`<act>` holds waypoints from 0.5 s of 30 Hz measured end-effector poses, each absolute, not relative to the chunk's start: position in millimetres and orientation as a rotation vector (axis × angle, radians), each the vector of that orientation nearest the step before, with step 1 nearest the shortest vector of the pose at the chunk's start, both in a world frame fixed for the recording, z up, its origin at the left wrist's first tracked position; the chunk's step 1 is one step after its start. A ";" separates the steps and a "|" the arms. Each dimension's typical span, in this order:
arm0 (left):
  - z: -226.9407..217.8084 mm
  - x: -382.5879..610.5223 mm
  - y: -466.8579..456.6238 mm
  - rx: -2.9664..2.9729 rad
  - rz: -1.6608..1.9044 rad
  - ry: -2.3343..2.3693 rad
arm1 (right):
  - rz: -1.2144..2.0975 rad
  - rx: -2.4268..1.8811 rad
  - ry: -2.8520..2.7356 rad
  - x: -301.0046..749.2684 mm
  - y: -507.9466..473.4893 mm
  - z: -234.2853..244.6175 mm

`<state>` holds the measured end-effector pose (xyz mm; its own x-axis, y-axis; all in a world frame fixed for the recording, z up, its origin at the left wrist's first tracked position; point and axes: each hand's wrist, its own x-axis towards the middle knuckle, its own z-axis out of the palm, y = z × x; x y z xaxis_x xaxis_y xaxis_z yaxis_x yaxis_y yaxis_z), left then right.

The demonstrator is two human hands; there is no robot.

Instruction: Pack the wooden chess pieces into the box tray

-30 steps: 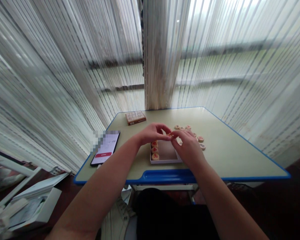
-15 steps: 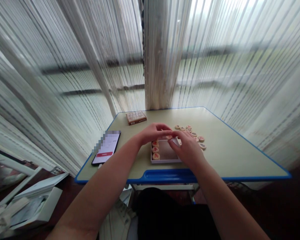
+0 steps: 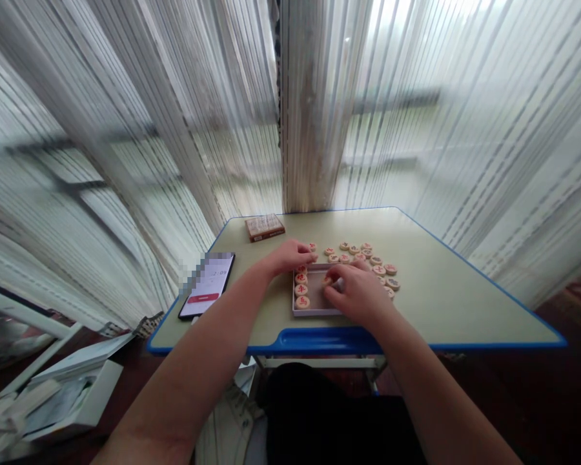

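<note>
Left hand (image 3: pixel 291 256): at the far left corner of the shallow white rectangular box (image 3: pixel 318 313); fingers close together, grip on anything not determinable. Round pale wood-like pieces with red characters (image 3: pixel 301 290): lined along the box's left side, inside. Small round pale disc (image 3: pixel 326 281): within the box's outline, pinched by the right hand's (image 3: pixel 361 285) fingers. Judged light, hard, smooth; best held by the rim. Loose round pale pieces (image 3: pixel 378 270): right, on the blue-edged table (image 3: pixel 445 290).
</note>
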<state>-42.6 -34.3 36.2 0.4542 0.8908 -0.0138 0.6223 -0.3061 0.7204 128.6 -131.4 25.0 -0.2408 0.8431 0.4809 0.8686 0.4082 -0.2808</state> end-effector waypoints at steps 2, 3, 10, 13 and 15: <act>38.1 -42.4 -36.0 2.047 0.503 1.245 | -0.066 -1.473 -2.109 127.9 -132.4 25.9; 39.1 -42.2 -36.8 2.044 0.499 1.244 | -0.072 -1.478 -2.108 127.8 -132.7 26.3; 39.7 -41.7 -39.0 2.013 0.470 1.154 | -0.055 -1.454 -2.085 130.0 -132.8 26.4; 38.5 -41.5 -39.0 2.015 0.431 1.117 | -0.044 -1.429 -2.117 130.7 -132.2 25.5; 38.7 -41.3 -39.4 2.013 0.430 1.109 | -0.034 -1.408 -2.153 130.9 -131.9 24.4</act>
